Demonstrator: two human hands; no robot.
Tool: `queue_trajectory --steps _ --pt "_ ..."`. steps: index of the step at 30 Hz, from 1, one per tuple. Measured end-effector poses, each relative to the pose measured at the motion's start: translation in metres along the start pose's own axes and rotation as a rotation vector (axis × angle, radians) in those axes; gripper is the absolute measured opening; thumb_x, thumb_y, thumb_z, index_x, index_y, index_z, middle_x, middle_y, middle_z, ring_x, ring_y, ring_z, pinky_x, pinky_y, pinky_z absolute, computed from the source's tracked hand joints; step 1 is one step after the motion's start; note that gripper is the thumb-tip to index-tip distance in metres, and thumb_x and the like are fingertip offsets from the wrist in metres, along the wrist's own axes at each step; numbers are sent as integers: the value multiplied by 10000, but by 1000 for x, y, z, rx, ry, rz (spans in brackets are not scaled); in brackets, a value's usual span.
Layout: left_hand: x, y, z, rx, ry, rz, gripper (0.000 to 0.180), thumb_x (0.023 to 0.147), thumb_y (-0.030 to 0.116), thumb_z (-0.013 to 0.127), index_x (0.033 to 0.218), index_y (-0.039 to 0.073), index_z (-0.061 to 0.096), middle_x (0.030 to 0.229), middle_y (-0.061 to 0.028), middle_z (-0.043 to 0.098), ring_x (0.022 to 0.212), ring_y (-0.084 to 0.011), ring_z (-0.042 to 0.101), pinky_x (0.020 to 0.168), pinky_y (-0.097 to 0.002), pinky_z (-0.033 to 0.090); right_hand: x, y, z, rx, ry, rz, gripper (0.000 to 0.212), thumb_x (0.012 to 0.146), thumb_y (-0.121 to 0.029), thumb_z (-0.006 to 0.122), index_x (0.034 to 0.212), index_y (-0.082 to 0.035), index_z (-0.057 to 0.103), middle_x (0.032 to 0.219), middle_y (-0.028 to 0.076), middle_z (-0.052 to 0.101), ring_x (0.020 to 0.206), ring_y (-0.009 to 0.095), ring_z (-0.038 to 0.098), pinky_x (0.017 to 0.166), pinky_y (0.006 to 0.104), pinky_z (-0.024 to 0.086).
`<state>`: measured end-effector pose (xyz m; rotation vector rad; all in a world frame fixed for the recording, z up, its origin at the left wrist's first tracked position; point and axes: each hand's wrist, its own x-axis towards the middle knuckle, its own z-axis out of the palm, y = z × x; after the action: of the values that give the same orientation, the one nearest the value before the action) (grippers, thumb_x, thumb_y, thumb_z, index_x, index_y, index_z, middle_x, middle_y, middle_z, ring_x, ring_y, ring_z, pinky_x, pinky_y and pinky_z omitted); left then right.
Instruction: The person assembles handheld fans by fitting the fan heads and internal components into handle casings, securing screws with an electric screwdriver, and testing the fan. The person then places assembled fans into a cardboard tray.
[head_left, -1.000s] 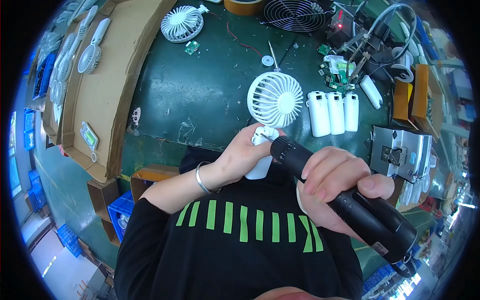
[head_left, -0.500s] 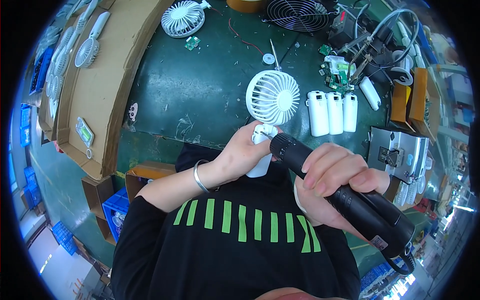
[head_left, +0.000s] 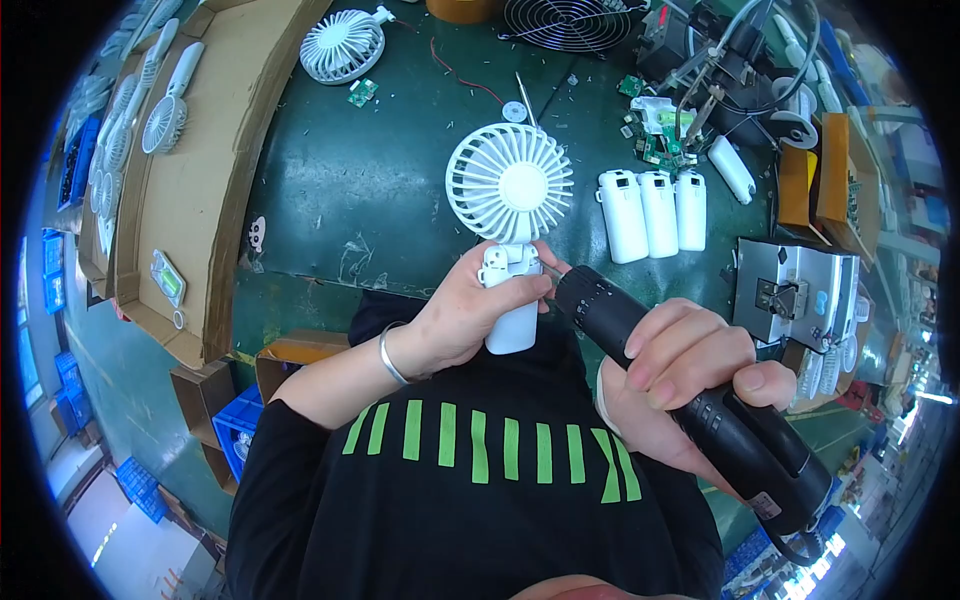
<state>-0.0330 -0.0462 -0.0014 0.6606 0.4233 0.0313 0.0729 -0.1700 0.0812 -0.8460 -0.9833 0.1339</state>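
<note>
A green surface stretched out in front of the person, with a long, shallow cardboard tray along its left side. A dark apparatus with a looped cable stood at the far right, and a silver metal fixture sat nearer, at the right edge. A black powered screwdriver slanted across the right side, its corded end near and right, its thin bit pointing far and left toward the neck of a white handheld fan — whether the bit touched the fan could not be told. The fan was in the middle, raised in front of the person's chest, its round cage at the far end and its handle at the near end. Both hands were occupied: the right hand was wrapped around the screwdriver's barrel, while the left hand was curled around the fan's handle, thumb across the front. A black wire guard lay at the far side, and a separate white fan head lay far left. Three white casings stood side by side to the right of the fan — just nearer than a cluster of green circuit boards. Smallest, a pale round disc lay beyond the fan's cage
</note>
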Motion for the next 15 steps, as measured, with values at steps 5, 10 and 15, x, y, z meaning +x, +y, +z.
queue_trajectory --steps 5,10,15 --pt "2 -2 3 35 2 29 216 877 67 637 1087 42 593 1061 -50 643 876 -87 596 796 -264 504 -4 -1 -8 53 6 32 228 964 -290 474 1052 -87 418 753 145 594 586 276 616 559 405 517" --pt "2 -9 3 126 -20 83 204 886 54 627 1088 37 600 1039 -35 641 880 -72 589 788 -254 491 -8 4 -3 88 113 -6 223 952 -274 500 1032 -83 418 742 152 593 579 275 609 558 401 509" --pt "-3 -15 -1 119 53 109 232 904 41 610 1128 38 553 1049 -36 642 909 -85 598 815 -251 483 -14 20 1 71 150 -111 650 860 -690 492 991 -57 424 668 102 558 472 218 544 456 334 452"
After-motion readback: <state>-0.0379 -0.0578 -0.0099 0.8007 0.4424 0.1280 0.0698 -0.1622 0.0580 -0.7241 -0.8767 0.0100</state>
